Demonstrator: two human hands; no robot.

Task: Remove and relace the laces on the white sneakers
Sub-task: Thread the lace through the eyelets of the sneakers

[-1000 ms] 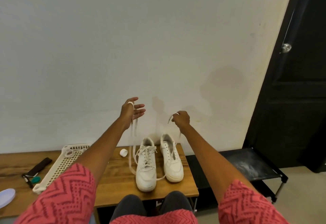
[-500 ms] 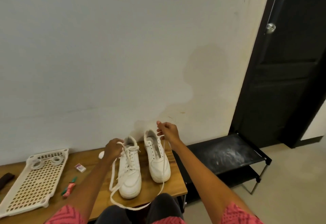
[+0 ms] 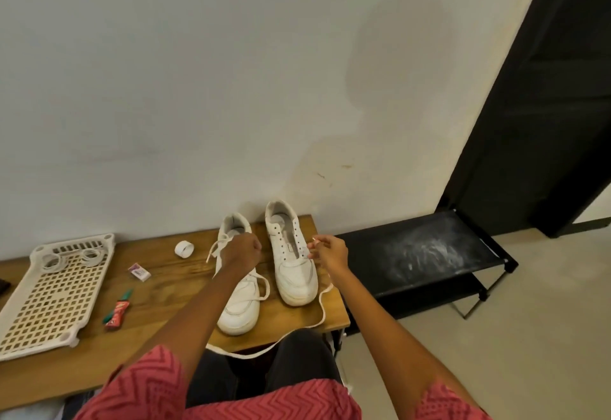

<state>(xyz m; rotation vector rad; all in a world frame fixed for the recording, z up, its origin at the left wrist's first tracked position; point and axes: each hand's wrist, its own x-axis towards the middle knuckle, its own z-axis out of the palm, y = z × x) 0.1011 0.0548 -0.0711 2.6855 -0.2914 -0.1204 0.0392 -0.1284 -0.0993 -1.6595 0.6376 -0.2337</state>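
A: We see 2 white leather sneakers side by side on the brown wooden table (image 3: 165,290), toes toward us, heels at 12 o'clock near the pale wall. The left sneaker (image 3: 238,290) is partly covered by the left forearm; the right sneaker (image 3: 292,261) shows bare eyelets.

B: And the hands?

A: Our left hand (image 3: 240,251) is curled closed over the left sneaker's tongue area, fingers wrapped on that shoe's lace. Our right hand (image 3: 330,251) sits just at 3 o'clock of the right sneaker, thumb and fingers pinching the tip of the long white flat loose lace (image 3: 322,307).

B: Where does that lace run?

A: From the pinch it drops down the right sneaker's 3 o'clock side, then sweeps toward 6 o'clock past the table edge and across our dark trousers.

B: What else is on the table?

A: At 9 o'clock of the shoes, a cream perforated plastic tray (image 3: 49,300) holding 2 pale rings, a small white-and-purple packet (image 3: 140,272), a red-and-green tube (image 3: 119,310), and a white tape roll (image 3: 184,249). At 3 o'clock stands a dusty black metal rack (image 3: 423,254).
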